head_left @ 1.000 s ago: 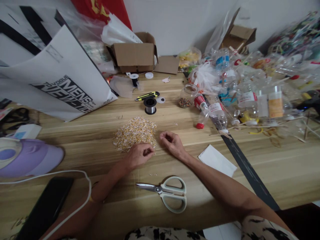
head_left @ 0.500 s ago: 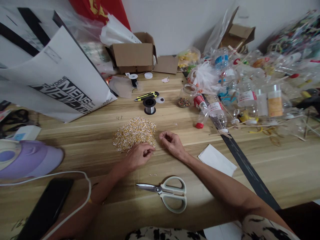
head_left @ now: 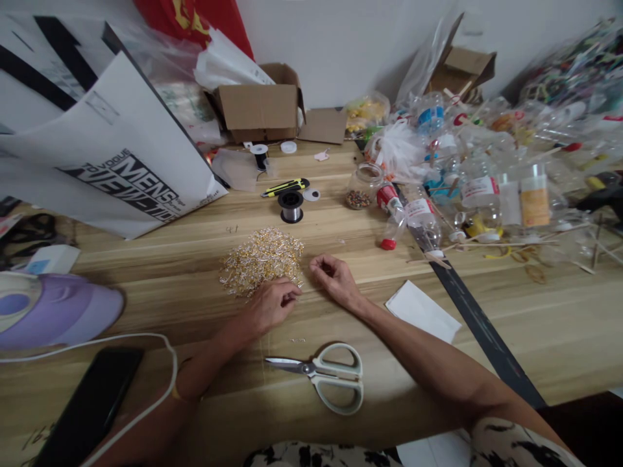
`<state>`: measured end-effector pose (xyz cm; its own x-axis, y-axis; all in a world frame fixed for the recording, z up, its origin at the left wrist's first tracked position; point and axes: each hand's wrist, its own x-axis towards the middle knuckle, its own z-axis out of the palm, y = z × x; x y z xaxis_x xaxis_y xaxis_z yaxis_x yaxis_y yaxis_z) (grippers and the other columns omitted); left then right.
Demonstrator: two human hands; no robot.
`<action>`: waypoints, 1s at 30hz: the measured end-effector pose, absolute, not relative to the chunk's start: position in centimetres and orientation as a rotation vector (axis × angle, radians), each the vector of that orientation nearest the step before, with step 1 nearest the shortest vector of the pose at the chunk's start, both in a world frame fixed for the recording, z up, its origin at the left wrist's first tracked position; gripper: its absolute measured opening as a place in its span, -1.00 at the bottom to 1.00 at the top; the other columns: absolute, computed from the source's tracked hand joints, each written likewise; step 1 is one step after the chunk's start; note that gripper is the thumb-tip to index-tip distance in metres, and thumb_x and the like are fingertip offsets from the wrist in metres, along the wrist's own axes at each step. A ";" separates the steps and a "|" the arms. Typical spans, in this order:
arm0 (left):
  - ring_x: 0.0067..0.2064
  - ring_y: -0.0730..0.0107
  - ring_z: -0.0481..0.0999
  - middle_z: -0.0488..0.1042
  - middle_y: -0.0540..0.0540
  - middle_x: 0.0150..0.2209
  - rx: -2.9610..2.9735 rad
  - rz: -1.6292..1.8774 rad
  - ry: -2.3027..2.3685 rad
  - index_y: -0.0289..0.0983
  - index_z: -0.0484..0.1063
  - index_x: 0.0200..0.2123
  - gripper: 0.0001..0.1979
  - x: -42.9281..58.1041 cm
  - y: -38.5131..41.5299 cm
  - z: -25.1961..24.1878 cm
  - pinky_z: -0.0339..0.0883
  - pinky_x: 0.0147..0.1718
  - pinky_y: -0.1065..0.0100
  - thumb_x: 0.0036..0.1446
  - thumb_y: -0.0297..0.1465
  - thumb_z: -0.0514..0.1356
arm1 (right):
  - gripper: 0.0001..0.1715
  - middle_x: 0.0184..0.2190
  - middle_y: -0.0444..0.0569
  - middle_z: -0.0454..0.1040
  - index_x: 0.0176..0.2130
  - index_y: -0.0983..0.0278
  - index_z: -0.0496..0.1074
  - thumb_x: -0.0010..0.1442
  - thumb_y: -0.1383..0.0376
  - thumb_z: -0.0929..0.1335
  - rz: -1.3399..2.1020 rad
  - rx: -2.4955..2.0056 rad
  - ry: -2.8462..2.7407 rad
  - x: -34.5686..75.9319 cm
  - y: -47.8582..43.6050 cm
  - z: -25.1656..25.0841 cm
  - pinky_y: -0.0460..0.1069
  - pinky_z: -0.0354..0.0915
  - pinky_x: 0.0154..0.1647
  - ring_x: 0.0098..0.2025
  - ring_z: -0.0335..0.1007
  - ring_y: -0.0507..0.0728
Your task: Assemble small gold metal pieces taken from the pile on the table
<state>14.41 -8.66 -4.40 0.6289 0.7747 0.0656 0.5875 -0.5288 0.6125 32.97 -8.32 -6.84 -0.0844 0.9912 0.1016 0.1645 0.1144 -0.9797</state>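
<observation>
A loose heap of tiny gold and silver pieces (head_left: 260, 259), too small to name surely, lies mid-table. My left hand (head_left: 273, 302) rests at its near right edge, fingers curled and pinched together; whatever is between them is too small to make out. To the right of the heap, my right hand (head_left: 333, 277) lies on its side on the wood, thumb and fingertips pressed together, their contents hidden. Below the hands are scissors (head_left: 307, 368) with pale handles, blades closed and pointing left. Just above the blades sits a short row of tiny pieces (head_left: 298, 340).
Behind the heap are a wire spool (head_left: 291, 207), a yellow-black utility knife (head_left: 285, 187) and a jar of beads (head_left: 363, 188). Plastic bottles (head_left: 423, 220) crowd the right. A phone (head_left: 90, 402), white cable (head_left: 165, 383) and paper bag (head_left: 111, 143) occupy the left; folded paper (head_left: 422, 311) lies right.
My left hand's fingers have shifted slightly, curling a little further down at the heap's edge. The right hand and the objects on the table look unmoved.
</observation>
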 end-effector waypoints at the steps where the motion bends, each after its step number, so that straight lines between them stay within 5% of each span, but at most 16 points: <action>1: -0.46 0.49 0.36 0.39 -0.02 -0.49 2.320 0.450 1.064 -0.32 0.46 -0.41 -0.83 14.4 -8.7 -4.5 0.25 -0.43 0.46 -0.05 -0.64 0.14 | -0.77 -0.56 -0.15 0.26 -0.40 0.33 0.34 0.09 0.19 0.29 1.090 -1.213 -1.444 33.0 -8.3 -6.9 -0.13 0.13 -0.51 -0.52 0.13 -0.02; 19: -0.33 0.40 0.39 0.39 -0.08 -0.38 2.470 0.237 1.040 -0.32 0.43 -0.42 -0.81 14.2 -9.1 -3.7 0.22 -0.30 0.38 0.17 -0.52 0.05 | -0.79 -0.56 -0.16 0.26 -0.41 0.33 0.34 0.09 0.21 0.28 1.079 -1.203 -1.448 32.9 -8.3 -7.0 -0.13 0.12 -0.51 -0.53 0.12 -0.03; 30: -0.39 0.46 0.37 0.38 -0.03 -0.46 2.305 0.467 1.055 -0.32 0.44 -0.45 -0.90 14.5 -8.8 -4.5 0.23 -0.38 0.44 0.05 -0.57 0.14 | -0.80 -0.56 -0.15 0.25 -0.40 0.33 0.34 0.11 0.22 0.28 1.076 -1.206 -1.453 32.9 -8.3 -6.8 -0.13 0.12 -0.50 -0.52 0.13 -0.02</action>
<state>14.51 -8.80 -4.50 0.6301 0.7723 0.0804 0.5787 -0.5362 0.6145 32.94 -8.30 -6.83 -0.0842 0.9891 0.1206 0.1728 0.1337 -0.9758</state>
